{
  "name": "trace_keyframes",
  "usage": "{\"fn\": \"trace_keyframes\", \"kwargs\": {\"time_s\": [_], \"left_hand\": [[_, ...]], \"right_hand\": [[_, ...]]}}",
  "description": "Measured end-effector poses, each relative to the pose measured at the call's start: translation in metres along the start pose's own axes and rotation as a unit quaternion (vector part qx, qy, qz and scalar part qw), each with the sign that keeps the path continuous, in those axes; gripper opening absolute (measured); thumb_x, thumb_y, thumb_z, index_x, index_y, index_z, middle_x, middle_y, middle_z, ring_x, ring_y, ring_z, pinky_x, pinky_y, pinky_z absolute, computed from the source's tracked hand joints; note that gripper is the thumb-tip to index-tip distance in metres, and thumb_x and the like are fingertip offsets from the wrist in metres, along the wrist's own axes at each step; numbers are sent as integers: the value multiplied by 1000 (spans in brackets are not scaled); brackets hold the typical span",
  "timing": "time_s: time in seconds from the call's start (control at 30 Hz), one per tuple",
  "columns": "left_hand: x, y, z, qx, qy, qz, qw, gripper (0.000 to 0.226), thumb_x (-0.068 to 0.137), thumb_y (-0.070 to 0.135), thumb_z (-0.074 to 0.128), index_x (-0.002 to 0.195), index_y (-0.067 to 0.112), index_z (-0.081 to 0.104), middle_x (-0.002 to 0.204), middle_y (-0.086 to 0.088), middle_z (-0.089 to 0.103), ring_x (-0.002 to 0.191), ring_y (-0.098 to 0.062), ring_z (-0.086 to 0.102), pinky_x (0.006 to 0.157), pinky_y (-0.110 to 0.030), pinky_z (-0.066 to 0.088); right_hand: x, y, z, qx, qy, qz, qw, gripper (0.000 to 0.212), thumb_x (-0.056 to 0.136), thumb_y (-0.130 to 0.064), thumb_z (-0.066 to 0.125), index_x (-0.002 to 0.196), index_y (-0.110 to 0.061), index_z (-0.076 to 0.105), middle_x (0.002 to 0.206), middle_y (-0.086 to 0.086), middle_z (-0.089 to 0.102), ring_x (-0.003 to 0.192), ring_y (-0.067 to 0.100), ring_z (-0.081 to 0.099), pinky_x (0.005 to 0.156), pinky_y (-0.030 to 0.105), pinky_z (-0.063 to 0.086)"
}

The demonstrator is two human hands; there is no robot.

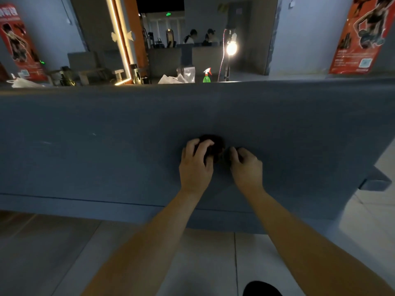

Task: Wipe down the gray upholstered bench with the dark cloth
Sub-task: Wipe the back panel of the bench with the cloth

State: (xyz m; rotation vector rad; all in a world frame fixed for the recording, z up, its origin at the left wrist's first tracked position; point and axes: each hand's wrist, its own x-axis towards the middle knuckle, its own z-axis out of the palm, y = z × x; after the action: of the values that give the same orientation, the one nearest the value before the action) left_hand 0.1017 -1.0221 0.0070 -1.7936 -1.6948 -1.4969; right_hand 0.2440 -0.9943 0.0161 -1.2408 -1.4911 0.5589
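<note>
Bench, gray upholstered (106,135): one, long axis running left to right across the view, far edge up, near edge toward the person. Its right end is visible; the left end runs out of frame.

Dark cloth (214,144): one, bunched into a roundish wad with no clear long axis. It lies on the bench top, right of the middle and about midway between the far and near edges.

Hands: two, bare, side by side on the wad.
- Left hand (195,165): fingers curled over the cloth's left part, gripping it.
- Right hand (245,165): fingers and thumb curled in at the cloth's right edge, pinching it. The fingertips are lost in the dark fabric.

Both forearms reach over the near edge.

Beyond the far edge:
- one green spray bottle (207,76) with a white and red trigger
- crumpled white plastic (171,79) just to its left
- one lit lamp (231,48) on a stand behind them
- two red posters, one at far left (18,43) and one at far right (361,35)
- two people (201,37) seated well back

Nothing lies on the bench top between the hands and its edges. A pale tiled floor (203,263) lies below, with one dark shoe tip (261,289) at the bottom of the frame.
</note>
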Motion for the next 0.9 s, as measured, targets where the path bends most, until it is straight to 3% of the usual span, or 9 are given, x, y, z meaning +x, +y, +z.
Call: {"fn": "trace_keyframes", "kwargs": {"time_s": [0.07, 0.2, 0.37, 0.53, 0.77, 0.9], "left_hand": [[-15, -6, 5, 33, -32, 14, 999, 36, 87, 7, 67, 120, 23, 66, 125, -5, 54, 111, -29, 56, 78, -34, 54], [-62, -17, 25, 50, -97, -16, 994, 39, 83, 6, 73, 118, 23, 69, 122, -3, 54, 107, -32, 58, 72, -43, 60], [-69, -22, 38, 40, -79, -45, 995, 35, 79, 10, 80, 111, 26, 74, 108, -3, 57, 96, -26, 59, 67, -29, 51], [-100, -25, 60, 35, -118, -88, 988, 32, 86, 14, 76, 115, 26, 75, 100, 1, 54, 90, -20, 55, 66, -38, 56], [-108, -30, 61, 53, -157, -74, 983, 31, 88, 17, 73, 118, 26, 74, 97, 1, 53, 85, -17, 54, 61, -36, 53], [-112, -28, 44, 64, -245, -79, 964, 30, 95, 22, 65, 125, 25, 70, 101, 3, 50, 85, -17, 54, 66, -38, 52]], "right_hand": [[-3, 7, 1, 2, -1, -12, 1000, 49, 104, -34, 53, 62, -11, 44, 55, 1, 51, 46, 8, 42, 48, 32, 37], [-15, 35, 1, -8, -20, 18, 1000, 50, 103, -37, 54, 60, -15, 42, 53, 3, 49, 45, 14, 42, 47, 34, 37], [-25, 75, -14, -52, -19, 35, 998, 47, 104, -36, 53, 62, -18, 42, 55, 9, 50, 46, 24, 45, 47, 35, 34], [-37, 100, -9, -27, -19, 79, 996, 45, 104, -31, 52, 66, -7, 47, 61, 12, 55, 53, 27, 51, 50, 34, 37], [-61, 117, -13, -35, -39, 125, 991, 39, 104, -26, 51, 68, -11, 45, 59, 2, 46, 51, 16, 40, 50, 31, 27], [-72, 108, -20, -45, -54, 136, 988, 43, 103, -24, 51, 63, -16, 39, 57, 0, 42, 51, 15, 37, 51, 31, 26]]}}
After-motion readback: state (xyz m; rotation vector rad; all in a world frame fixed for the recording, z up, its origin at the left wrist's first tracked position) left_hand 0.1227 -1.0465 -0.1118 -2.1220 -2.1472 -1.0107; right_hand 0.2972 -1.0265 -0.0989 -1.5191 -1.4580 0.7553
